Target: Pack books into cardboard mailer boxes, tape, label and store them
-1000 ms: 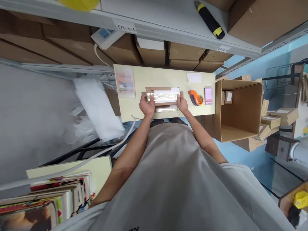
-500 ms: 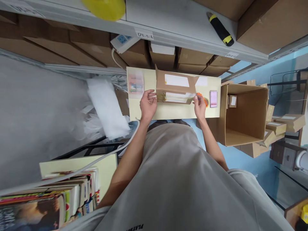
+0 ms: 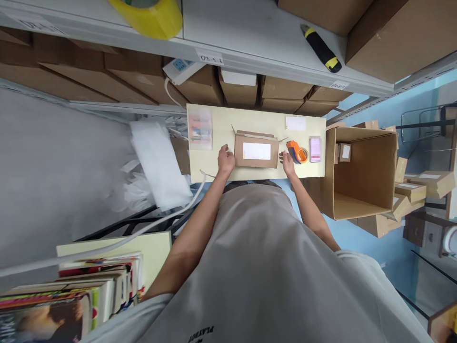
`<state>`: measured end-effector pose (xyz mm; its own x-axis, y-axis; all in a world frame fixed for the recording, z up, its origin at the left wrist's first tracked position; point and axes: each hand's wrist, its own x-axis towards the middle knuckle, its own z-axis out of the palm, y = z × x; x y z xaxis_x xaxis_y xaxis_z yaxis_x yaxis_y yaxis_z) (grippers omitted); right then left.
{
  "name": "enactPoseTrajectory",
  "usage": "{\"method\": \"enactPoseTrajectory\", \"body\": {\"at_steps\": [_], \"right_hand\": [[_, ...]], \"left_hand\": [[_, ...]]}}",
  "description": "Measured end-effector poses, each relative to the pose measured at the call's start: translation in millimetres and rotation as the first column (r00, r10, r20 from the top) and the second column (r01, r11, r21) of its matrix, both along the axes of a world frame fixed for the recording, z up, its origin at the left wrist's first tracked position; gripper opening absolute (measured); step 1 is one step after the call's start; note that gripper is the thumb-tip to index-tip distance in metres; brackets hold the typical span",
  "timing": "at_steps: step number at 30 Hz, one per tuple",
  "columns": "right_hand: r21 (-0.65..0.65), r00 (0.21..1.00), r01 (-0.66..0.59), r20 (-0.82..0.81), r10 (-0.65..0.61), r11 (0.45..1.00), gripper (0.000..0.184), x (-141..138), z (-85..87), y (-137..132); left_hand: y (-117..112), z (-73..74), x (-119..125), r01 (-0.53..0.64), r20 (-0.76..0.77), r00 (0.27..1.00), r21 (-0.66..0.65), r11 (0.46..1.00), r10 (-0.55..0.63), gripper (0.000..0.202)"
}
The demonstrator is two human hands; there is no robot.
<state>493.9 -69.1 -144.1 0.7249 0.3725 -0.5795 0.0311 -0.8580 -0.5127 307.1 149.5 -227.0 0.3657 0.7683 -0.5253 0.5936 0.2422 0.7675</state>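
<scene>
A small brown cardboard box [image 3: 256, 161] lies on the cream table, its broad face with a white label [image 3: 256, 151] turned up. Along its far side a flap stands up, and thin flaps jut out at both far corners. My left hand [image 3: 226, 160] is at the box's left side, its fingers loosely bent and apart; whether the thumb touches the cardboard I cannot tell. Close to the right side is my right hand [image 3: 287, 163], fingers apart and pointing at the box. Just beyond it sits an orange tape dispenser [image 3: 293, 150].
On the table [image 3: 203, 164] lie a white paper slip [image 3: 295, 123], a phone-like pink-screened item [image 3: 315, 149] and a clear packet [image 3: 200, 129]. A large open carton [image 3: 330, 171] stands to the right. Overhead, a shelf holds a cutter [image 3: 322, 49] and yellow tape [image 3: 157, 21]. A white cable [image 3: 135, 237] crosses on the left.
The box's raised far panel has come down, so its labelled face now lies up. Both hands have moved lower along its sides, and the orange dispenser is in fuller view.
</scene>
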Motion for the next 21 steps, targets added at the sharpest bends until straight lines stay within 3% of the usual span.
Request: {"method": "enactPoseTrajectory", "body": {"at_steps": [5, 9, 12, 15, 18, 21], "right_hand": [[0.092, 0.995, 0.074, -0.077, -0.067, 0.993, 0.094, 18.4, 5.6, 17.6], [0.218, 0.997, 0.076, -0.008, -0.076, 0.973, 0.091, 16.4, 24.1, 13.6], [0.205, 0.996, 0.079, 0.03, -0.087, 0.976, 0.092, 10.0, 28.4, 4.0], [0.275, 0.986, 0.165, -0.04, -0.161, 0.947, 0.091, 3.5, 16.8, -4.5], [0.363, 0.964, 0.263, -0.132, -0.231, 0.894, 0.089, 0.9, 1.0, -12.9], [0.442, 0.968, 0.205, 0.039, -0.247, 0.873, 0.079, 4.5, -1.5, -22.9]], "left_hand": [[12.2, 13.0, 20.9, -0.012, 0.152, 0.988, -0.05, 0.999, 0.019, 0.076], [9.5, 32.3, 5.7, -0.023, 0.227, 0.974, 0.066, 0.998, 0.008, 0.078], [2.3, 41.6, -8.8, -0.041, 0.264, 0.964, 0.077, 0.996, 0.02, 0.08], [-6.6, 42.7, -16.2, -0.035, 0.213, 0.977, 0.013, 0.999, 0.032, 0.075], [-15.1, 45.4, -19.8, -0.083, 0.052, 0.995, -0.035, 0.996, 0.084, 0.065], [-19.5, 59.8, -23.6, -0.109, -0.003, 0.994, 0.216, 0.97, 0.112, 0.066]]}}
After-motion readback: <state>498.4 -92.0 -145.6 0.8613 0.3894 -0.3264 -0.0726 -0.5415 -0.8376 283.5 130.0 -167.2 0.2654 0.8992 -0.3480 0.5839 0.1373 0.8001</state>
